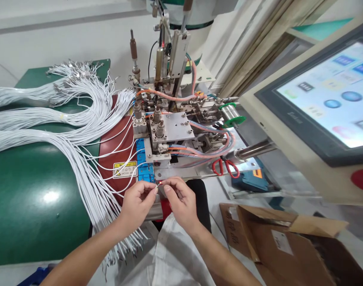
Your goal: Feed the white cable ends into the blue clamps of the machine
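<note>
My left hand and my right hand meet just in front of a small bench machine. Between their fingertips they pinch the end of a thin white wire, which carries a small metal tip. The wire end sits right below the machine's blue fixture blocks. A large fan of white wires spreads from the left over the green table and hangs off its front edge beside my left forearm.
Red-handled scissors lie on the machine's base plate at the right. A touchscreen panel juts in from the right. An open cardboard box stands at lower right. A yellow warning label sits on the red mat.
</note>
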`<action>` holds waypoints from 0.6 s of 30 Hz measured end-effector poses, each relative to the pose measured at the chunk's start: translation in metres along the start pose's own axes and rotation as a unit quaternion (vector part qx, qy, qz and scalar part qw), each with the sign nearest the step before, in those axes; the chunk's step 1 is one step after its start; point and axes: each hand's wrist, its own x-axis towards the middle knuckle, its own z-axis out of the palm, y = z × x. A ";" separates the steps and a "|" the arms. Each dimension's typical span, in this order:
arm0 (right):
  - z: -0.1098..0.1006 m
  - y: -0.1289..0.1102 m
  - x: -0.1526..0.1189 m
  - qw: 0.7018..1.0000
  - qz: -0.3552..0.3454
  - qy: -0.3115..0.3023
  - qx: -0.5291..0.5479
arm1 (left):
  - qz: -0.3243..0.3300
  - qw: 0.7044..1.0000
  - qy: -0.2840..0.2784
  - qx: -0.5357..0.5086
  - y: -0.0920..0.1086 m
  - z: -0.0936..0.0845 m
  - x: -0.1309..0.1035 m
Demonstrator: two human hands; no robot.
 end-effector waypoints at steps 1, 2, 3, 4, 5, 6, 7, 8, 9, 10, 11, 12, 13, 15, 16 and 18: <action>0.000 -0.001 0.002 1.000 0.018 -0.005 0.015 | -0.001 1.000 0.000 -0.006 -0.001 0.000 0.000; 0.001 -0.002 0.004 0.999 0.039 -0.013 0.030 | -0.002 1.000 -0.001 -0.012 -0.002 0.001 0.000; 0.002 -0.002 0.005 0.997 0.060 -0.020 0.044 | -0.002 1.000 -0.001 -0.018 -0.002 0.001 0.000; 0.004 -0.002 0.006 0.995 0.082 -0.023 0.059 | -0.003 1.000 -0.001 -0.021 -0.002 0.001 0.000; 0.005 -0.002 0.006 0.992 0.099 -0.022 0.076 | -0.002 1.000 -0.003 -0.022 -0.003 0.002 0.000; 0.007 -0.001 0.006 0.989 0.112 -0.017 0.093 | 0.001 1.000 -0.004 -0.021 -0.003 0.001 0.000; 0.008 0.000 0.005 0.987 0.120 -0.010 0.106 | 0.006 1.000 -0.006 -0.019 -0.003 0.001 0.000; 0.009 0.001 0.003 0.987 0.121 -0.004 0.109 | 0.014 1.000 -0.008 -0.016 -0.003 0.001 -0.001; 0.009 0.002 0.002 0.989 0.114 0.004 0.098 | 0.022 1.000 -0.010 -0.013 -0.003 0.001 -0.001; 0.009 0.003 0.001 0.993 0.095 0.011 0.072 | 0.028 0.999 -0.013 -0.009 -0.003 0.001 -0.001; 0.009 0.004 0.000 0.997 0.064 0.019 0.034 | 0.032 0.999 -0.014 -0.004 -0.004 0.001 -0.001; 0.008 0.004 -0.001 0.999 0.022 0.026 -0.013 | 0.032 0.999 -0.015 0.001 -0.005 0.001 -0.001; 0.007 0.005 -0.002 0.997 -0.025 0.034 -0.062 | 0.031 0.999 -0.015 0.003 -0.005 0.002 -0.001; 0.005 0.006 -0.001 0.982 -0.113 0.045 -0.141 | 0.026 1.000 -0.010 -0.002 -0.006 0.003 -0.001; 0.005 0.006 -0.001 0.975 -0.144 0.046 -0.165 | 0.023 1.000 -0.007 -0.007 -0.005 0.003 0.000; 0.004 0.007 0.002 0.967 -0.169 0.046 -0.184 | 0.011 1.000 -0.006 -0.014 -0.003 0.003 0.001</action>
